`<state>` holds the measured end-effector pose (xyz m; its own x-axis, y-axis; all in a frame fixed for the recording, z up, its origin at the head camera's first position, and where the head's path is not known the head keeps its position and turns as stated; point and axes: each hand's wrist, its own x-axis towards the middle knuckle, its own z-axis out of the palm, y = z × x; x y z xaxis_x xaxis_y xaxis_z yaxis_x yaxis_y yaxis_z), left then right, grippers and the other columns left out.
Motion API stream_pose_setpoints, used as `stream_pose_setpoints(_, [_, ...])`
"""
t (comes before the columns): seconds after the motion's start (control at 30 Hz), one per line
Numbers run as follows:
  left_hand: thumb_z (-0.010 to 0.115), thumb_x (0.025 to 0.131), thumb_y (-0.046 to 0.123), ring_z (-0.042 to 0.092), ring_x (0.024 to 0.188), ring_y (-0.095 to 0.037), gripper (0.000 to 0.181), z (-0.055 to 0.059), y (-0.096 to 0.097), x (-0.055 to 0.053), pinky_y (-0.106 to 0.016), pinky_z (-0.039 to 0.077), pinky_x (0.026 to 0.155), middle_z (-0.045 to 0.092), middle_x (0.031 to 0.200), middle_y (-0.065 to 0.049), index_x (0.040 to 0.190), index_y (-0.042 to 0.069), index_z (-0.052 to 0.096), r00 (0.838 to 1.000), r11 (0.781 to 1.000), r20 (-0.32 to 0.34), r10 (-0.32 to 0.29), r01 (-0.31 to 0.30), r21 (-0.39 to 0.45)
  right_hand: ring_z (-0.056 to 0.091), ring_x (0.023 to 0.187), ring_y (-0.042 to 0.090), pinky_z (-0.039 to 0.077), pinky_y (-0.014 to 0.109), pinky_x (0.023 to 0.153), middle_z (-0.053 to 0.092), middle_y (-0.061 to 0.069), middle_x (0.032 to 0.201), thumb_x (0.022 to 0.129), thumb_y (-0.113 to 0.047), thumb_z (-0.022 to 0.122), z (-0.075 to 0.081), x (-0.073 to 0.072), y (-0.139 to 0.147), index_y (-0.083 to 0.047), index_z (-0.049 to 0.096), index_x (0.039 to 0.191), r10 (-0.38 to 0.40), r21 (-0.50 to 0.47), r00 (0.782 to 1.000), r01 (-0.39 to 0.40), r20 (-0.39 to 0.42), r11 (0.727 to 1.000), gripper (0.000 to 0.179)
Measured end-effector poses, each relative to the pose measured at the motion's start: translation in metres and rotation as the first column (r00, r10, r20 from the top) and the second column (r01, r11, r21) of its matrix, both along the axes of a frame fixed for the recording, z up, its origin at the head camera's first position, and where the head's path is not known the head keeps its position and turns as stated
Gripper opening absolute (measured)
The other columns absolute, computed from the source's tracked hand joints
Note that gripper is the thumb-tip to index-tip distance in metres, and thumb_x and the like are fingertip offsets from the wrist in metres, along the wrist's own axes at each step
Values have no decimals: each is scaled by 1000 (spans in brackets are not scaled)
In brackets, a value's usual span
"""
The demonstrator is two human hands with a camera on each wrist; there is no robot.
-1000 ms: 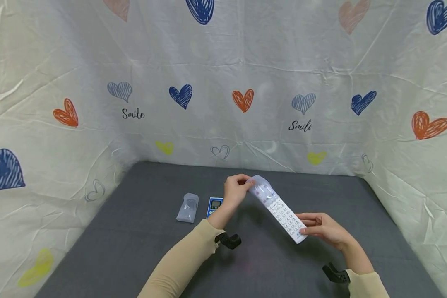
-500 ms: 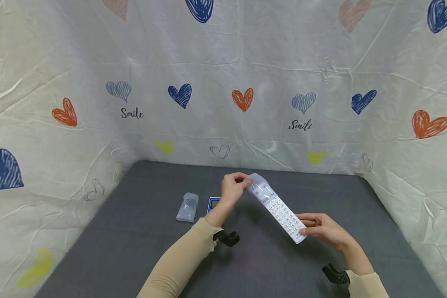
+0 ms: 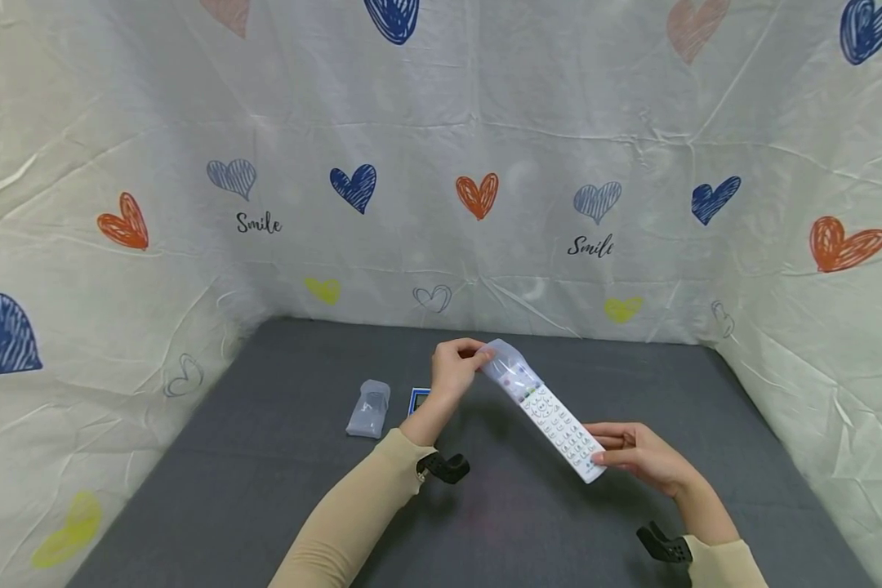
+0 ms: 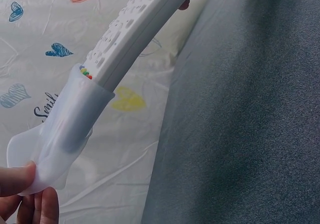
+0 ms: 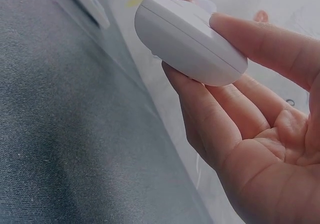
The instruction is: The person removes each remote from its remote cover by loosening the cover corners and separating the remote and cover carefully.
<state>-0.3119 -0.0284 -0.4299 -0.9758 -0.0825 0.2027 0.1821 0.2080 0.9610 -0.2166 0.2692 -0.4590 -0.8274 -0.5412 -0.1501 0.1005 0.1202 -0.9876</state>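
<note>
A white remote control (image 3: 564, 433) is held aslant over the table, keypad facing up. A translucent soft sleeve (image 3: 513, 366) covers its upper end; in the left wrist view, coloured buttons show right at the sleeve's mouth (image 4: 85, 73). My left hand (image 3: 453, 371) pinches the sleeve's closed end between thumb and fingers. With the thumb on the keypad side and fingers beneath, my right hand (image 3: 643, 459) grips the remote's bare lower end, seen close in the right wrist view as a rounded white end (image 5: 190, 44).
On the dark grey tabletop (image 3: 279, 490), a small translucent sleeve-like piece (image 3: 369, 410) lies left of my left arm. Beside it, a blue-edged device with a small screen (image 3: 418, 398) is mostly hidden behind my left wrist. A white cloth printed with hearts (image 3: 404, 245) surrounds the table.
My left hand has drawn slightly up and left with the sleeve, baring more of the remote, including its coloured buttons. The right hand has stayed nearly still. The blue device is more hidden.
</note>
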Motion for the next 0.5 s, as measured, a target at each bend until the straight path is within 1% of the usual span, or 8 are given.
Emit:
stream_pose_setpoints(0.13, [75,80,12,58,68,-13,12,-1,-1,0,-29,55,63,68,84,-11,87,2,74,1000,1000,8,13,-13,15,65,100,11,53,30,85,67,-4,117,90,-8,61,-1,1,2,14,36,138,-1,11,1000,1,4,1000,58])
stream_pose_setpoints(0.23, [75,80,11,59,68,-14,12,-1,-1,0,-35,56,66,68,85,-11,87,2,73,1000,1000,10,18,-18,21,65,101,11,53,29,85,67,-4,116,90,-8,61,-3,2,3,13,37,138,-2,11,1000,2,9,1000,57])
stream_pose_setpoints(0.37, [75,81,11,59,70,-16,12,-1,-2,0,-47,55,74,68,87,-12,88,2,73,1000,1000,15,10,-10,29,64,101,12,53,29,85,67,-4,117,90,-8,61,-4,3,5,12,38,138,-4,11,1000,4,10,1000,56])
stream_pose_setpoints(0.43, [75,81,12,59,70,-16,13,-1,-2,0,-47,55,75,67,87,-12,88,2,73,1000,1000,21,6,-6,29,65,101,12,53,29,85,67,-4,116,90,-8,61,-4,3,6,12,39,137,-9,12,1000,9,14,1000,56])
stream_pose_setpoints(0.5, [75,81,13,59,70,-16,12,-1,-2,0,-42,56,72,67,87,-11,88,3,74,1000,1000,27,7,-8,21,65,101,12,53,29,85,67,-4,117,90,-8,61,-5,4,7,12,38,137,-6,12,1000,6,11,1000,56])
